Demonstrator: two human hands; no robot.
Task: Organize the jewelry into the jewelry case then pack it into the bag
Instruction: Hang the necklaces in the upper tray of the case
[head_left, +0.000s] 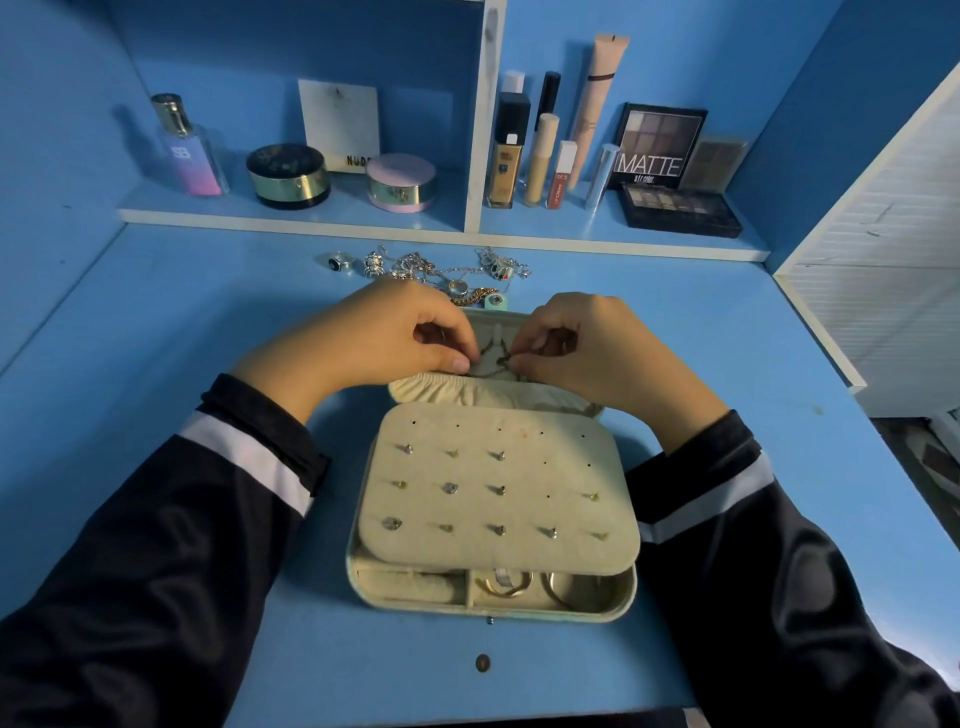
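L hand (387, 335), R hand (589, 345) pinching chain (494, 358) (over open jewelry case (357, 584))

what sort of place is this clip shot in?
Probably a home vanity desk: makeup and a perfume bottle line the shelf, loose jewelry lies on the blue desktop, and the left hand and right hand pinch a chain over an open jewelry case.
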